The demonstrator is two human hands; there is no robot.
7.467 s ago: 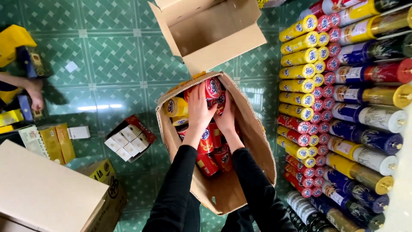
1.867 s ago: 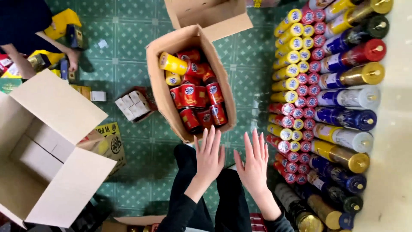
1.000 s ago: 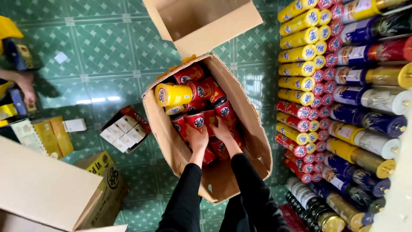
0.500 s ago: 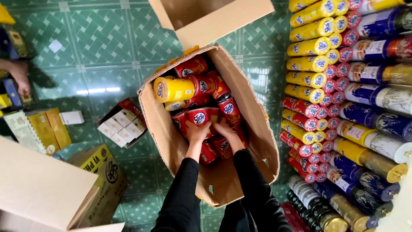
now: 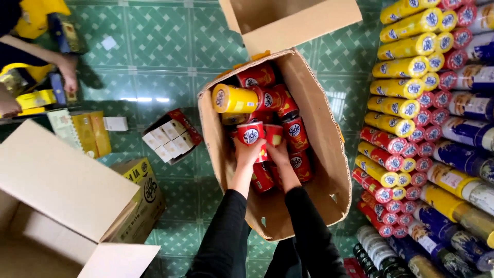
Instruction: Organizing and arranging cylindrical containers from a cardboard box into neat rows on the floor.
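Open top of cardboard box gives access, bare pocket at its near end under both forearms; far end packed with red cans, stacked tubes wall off right side.

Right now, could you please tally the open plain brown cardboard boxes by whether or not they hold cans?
Open plain brown cardboard box holding cans, with red cylindrical cans and a yellow cylindrical can: 1
Open plain brown cardboard boxes showing no cans: 2
Total: 3
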